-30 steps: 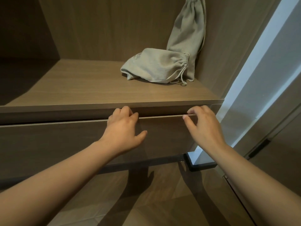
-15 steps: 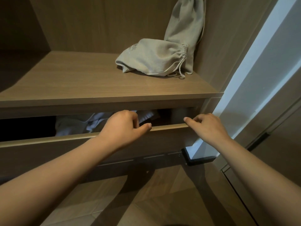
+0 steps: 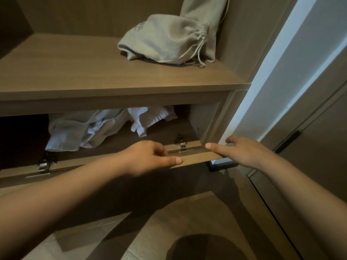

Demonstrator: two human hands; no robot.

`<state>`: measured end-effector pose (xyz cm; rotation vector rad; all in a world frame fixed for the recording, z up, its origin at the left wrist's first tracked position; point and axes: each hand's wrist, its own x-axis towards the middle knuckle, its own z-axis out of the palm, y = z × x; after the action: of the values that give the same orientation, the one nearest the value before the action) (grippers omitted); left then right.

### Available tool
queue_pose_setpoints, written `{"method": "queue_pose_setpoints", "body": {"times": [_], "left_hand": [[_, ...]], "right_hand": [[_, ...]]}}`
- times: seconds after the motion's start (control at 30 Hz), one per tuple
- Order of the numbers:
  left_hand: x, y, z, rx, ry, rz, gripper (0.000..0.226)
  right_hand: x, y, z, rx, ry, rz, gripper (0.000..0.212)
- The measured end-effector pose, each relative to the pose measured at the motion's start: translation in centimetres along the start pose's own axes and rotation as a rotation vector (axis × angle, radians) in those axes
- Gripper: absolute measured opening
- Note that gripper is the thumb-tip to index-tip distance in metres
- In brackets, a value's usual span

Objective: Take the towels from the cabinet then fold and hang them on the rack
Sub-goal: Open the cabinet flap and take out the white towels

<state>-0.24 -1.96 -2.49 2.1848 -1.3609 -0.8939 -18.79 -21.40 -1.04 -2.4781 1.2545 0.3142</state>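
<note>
Change: the flap door (image 3: 195,158) of the cabinet (image 3: 244,38) has swung further down and toward the viewer than half a second ago. The gap is now wide, where a second ago the door was closed.
Newly seen: two metal hinges (image 3: 179,142) on the door's inner face, one on the right and one far to the left, and much more of the cloth inside.
Left hand (image 3: 150,158): fingers curl over the door's upper edge and the thumb lies flat along its outer face, so it grips the door near the middle.
Right hand (image 3: 242,151): fingers are fairly straight and spread, and the forefinger lies along the door's right end. It rests there rather than clamps. Its thumb is hidden.
Hands together: both are on the same edge, apart, with the right hinge between them.
Lower compartment: the towels (image 3: 75,130) lie inside in a loose, unfolded heap. A greyish one is on the left and a white ribbed one is further right, toward the back.
Shelf (image 3: 93,72) above: two pale grey drawstring bags (image 3: 165,38) sit at its far right. One lies down and the other stands upright behind it in the corner.
</note>
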Motion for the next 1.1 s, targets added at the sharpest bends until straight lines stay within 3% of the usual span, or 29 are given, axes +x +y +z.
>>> {"method": "queue_pose_setpoints", "body": {"times": [0.2,0.4,0.87,1.1], "left_hand": [[0.2,-0.9,3.2,0.135,-0.052,0.021,0.1],[1.0,-2.6,6.8,0.233,-0.114,0.033,0.085],[1.9,-8.1,13.0,0.626,-0.175,0.025,0.104],[2.3,-9.7,14.6,0.685,-0.187,0.038,0.11]], "right_hand": [[0.2,2.8,3.7,0.094,-0.142,0.132,0.109],[-1.0,6.4,10.5,0.387,-0.285,0.115,0.115],[0.5,8.3,19.1,0.548,-0.222,0.278,0.109],[1.5,8.7,21.0,0.504,-0.24,0.224,0.105]]}}
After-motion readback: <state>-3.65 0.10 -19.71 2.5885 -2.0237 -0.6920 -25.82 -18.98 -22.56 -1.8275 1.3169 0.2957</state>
